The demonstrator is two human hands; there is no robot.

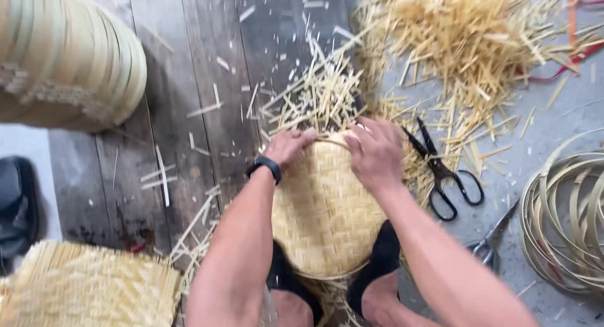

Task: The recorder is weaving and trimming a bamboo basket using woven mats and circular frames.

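Observation:
A round woven bamboo basket piece point(324, 214) lies between my knees, its far rim pointing away from me. My left hand point(289, 144) grips the far rim on the left; a black band sits on that wrist. My right hand point(375, 152) presses on the far rim on the right, fingers curled over the edge. Both hands touch the weave. Loose bamboo strip ends stick out beyond the rim.
Black-handled scissors point(443, 173) lie right of the basket. Coiled bamboo hoops point(566, 220) sit at the right edge, pliers point(491, 242) beside them. Bamboo offcuts point(465, 37) are heaped far right. Stacked hoops point(69, 56) stand top left, woven mats point(88, 286) bottom left, wooden planks point(189, 81) beneath.

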